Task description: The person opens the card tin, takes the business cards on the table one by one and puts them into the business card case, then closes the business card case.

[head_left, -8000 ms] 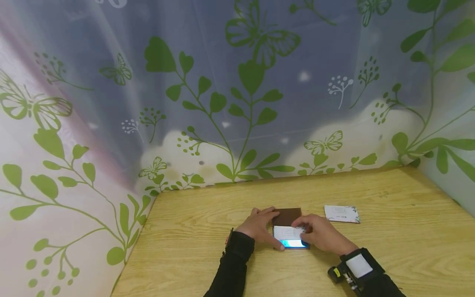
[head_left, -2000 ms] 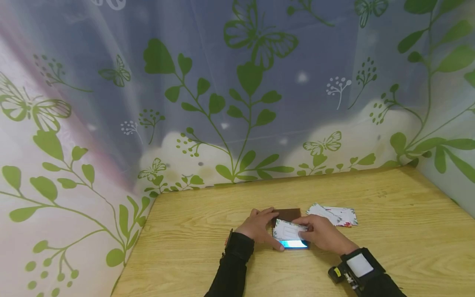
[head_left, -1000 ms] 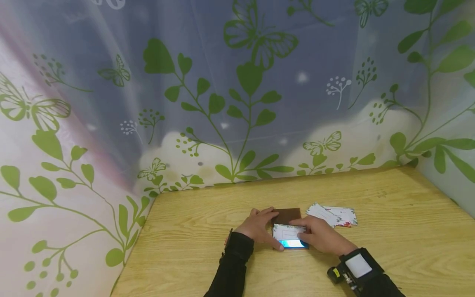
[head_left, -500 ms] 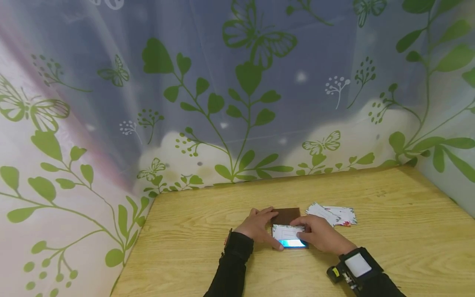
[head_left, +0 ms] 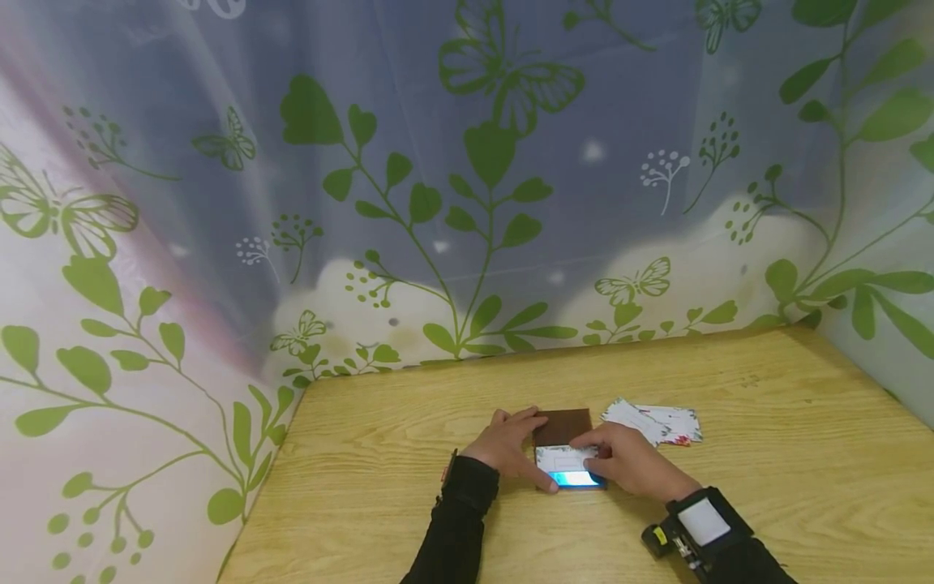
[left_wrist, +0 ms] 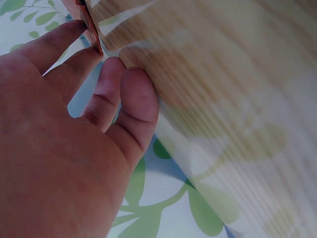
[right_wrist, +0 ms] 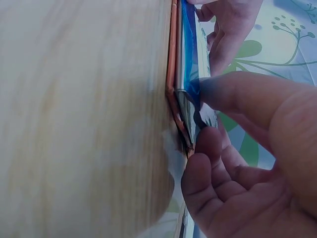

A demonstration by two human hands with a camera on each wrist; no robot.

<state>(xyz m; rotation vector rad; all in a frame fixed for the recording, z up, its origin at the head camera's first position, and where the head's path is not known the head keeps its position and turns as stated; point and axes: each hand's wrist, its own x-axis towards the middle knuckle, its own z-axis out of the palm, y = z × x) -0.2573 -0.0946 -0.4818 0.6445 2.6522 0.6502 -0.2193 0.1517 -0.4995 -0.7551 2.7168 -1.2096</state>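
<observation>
A brown folding cover (head_left: pixel 562 427) lies spread on the wooden table in the head view, with a shiny blue-edged clear sleeve (head_left: pixel 576 478) along its near half. A white card (head_left: pixel 559 458) with a leafy printed border sits in or behind that sleeve; its lower part is covered. My left hand (head_left: pixel 503 444) rests at the cover's left side, fingers on the far half, thumb on the near corner. The right hand (head_left: pixel 629 462) pinches the card's right end between thumb and fingers. In the right wrist view, the right thumb (right_wrist: pixel 247 96) touches the blue sleeve.
Several white cards (head_left: pixel 671 423) with leafy borders and a red flower lie overlapping behind the right hand. A printed curtain (head_left: pixel 409 203) hangs along the table's back and sides. Wood-grain tabletop (head_left: pixel 379 454) extends around the cover.
Over the last two seconds the card has slid down toward me and straightened, baring more of the brown cover. Since eight seconds ago, cards have been laid at the right. The left hand stays put.
</observation>
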